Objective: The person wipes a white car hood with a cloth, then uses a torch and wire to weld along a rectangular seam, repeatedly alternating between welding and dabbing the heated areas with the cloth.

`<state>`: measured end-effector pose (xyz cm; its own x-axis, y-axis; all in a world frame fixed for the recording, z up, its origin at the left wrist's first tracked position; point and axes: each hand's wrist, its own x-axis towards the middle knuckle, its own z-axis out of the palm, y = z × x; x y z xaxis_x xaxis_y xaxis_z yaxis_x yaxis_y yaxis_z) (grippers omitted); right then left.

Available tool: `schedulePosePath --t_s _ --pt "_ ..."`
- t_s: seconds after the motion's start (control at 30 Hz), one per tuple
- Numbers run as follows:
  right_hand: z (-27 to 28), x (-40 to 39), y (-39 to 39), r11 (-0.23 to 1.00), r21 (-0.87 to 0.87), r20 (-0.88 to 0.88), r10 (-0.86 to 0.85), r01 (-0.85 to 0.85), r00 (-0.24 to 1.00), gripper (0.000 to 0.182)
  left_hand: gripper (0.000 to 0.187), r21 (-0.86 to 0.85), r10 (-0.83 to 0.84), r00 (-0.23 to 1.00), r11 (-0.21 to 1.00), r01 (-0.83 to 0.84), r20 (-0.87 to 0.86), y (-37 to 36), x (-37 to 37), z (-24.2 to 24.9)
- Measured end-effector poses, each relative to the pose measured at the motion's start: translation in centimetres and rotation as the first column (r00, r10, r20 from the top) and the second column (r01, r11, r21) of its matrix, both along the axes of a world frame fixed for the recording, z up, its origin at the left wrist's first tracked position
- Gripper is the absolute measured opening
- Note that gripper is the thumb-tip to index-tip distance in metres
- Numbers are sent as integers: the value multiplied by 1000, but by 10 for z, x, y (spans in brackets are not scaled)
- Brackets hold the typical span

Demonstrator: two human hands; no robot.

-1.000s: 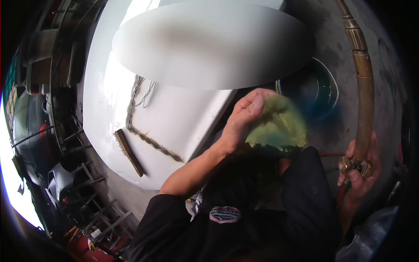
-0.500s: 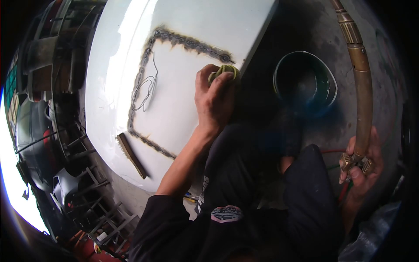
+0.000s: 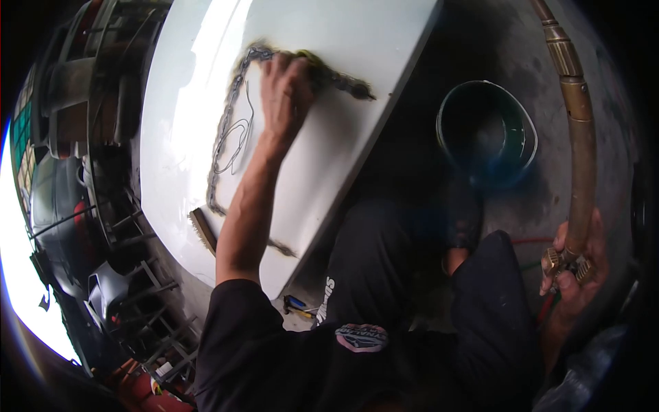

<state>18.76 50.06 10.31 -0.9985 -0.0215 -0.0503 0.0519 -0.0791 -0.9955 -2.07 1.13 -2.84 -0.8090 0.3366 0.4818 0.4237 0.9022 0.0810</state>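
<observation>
A white metal panel (image 3: 329, 151) carries a dark, scorched weld seam (image 3: 355, 86) running along several sides of a patch. On the seam's upper stretch, my left hand (image 3: 285, 96), somewhat blurred, presses a bunched yellow-green cloth (image 3: 312, 63); the fingers partly cover it. A loose piece of thin wire (image 3: 232, 145) lies inside the patch. Near the panel's lower left edge rests a wooden-backed brush (image 3: 203, 229), partly hidden by my left forearm. My right hand (image 3: 582, 278) is wrapped round the valve end of a brass gas torch (image 3: 578, 144), held upright at the right.
A dark green bucket (image 3: 528, 127) stands on the floor between the panel and the torch. Tools with blue and yellow parts (image 3: 296, 304) lie below the panel's corner. Metal frames (image 3: 147, 281) and a dark car (image 3: 55, 213) are at the left. Red hose (image 3: 532, 240) runs near my right hand.
My left hand has moved with the cloth up and left along the seam, from its right end towards its upper left corner. The right hand still holds the torch.
</observation>
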Motion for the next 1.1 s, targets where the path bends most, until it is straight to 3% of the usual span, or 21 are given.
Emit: schedulePosePath --t_s 0.07,0.13,0.2,0.23,0.27,0.3,0.33,0.43,0.5,0.53,0.6,0.77,0.9,1.1 --pt "-5 5 1 1000 8 -1 -20 20 1000 96 13 -176 301 953 940 -291 34 -46 -35 -4" --pt "1 8 4 999 12 -10 -40 40 999 97 12 -147 456 890 881 -451 4 -22 -28 4" --pt "10 3 -1 997 -2 1 -82 82 997 98 14 214 131 981 972 -98 -145 34 8 -20" --pt "12 2 -2 997 -2 -6 -79 79 997 98 14 254 22 1000 967 -18 -13 77 32 -16" --pt "14 0 -3 996 13 -15 -83 83 996 99 23 329 -121 916 944 -12 382 114 61 5" --pt "15 -5 -3 996 26 -33 -87 87 996 99 46 534 -397 832 832 149 387 122 77 -50" --pt "3 -6 -11 997 22 -42 -75 76 996 99 49 587 -444 678 810 24 585 147 103 -21" --pt "3 -2 -10 995 22 -24 -96 96 995 102 42 632 -566 615 763 137 550 171 133 22" --pt "3 -5 4 994 104 -2 25 -25 1000 104 30 873 -711 527 469 -137 465 171 135 47" --pt "3 -5 2 994 103 -5 26 -25 1000 104 30 873 -710 529 470 -134 464 168 137 52" --pt "4 -2 -6 998 48 -41 -40 42 998 104 26 837 -715 460 342 -427 527 159 141 64" --pt "1 0 -7 998 11 -45 -60 60 997 100 24 843 -609 584 427 -328 536 125 144 70" --pt "1 -1 -6 999 -37 -60 -22 20 998 98 26 861 -537 674 296 -413 507 108 146 59" --pt "4 -2 -8 999 7 -52 -44 44 998 99 27 834 -369 761 379 -401 533 93 146 44"
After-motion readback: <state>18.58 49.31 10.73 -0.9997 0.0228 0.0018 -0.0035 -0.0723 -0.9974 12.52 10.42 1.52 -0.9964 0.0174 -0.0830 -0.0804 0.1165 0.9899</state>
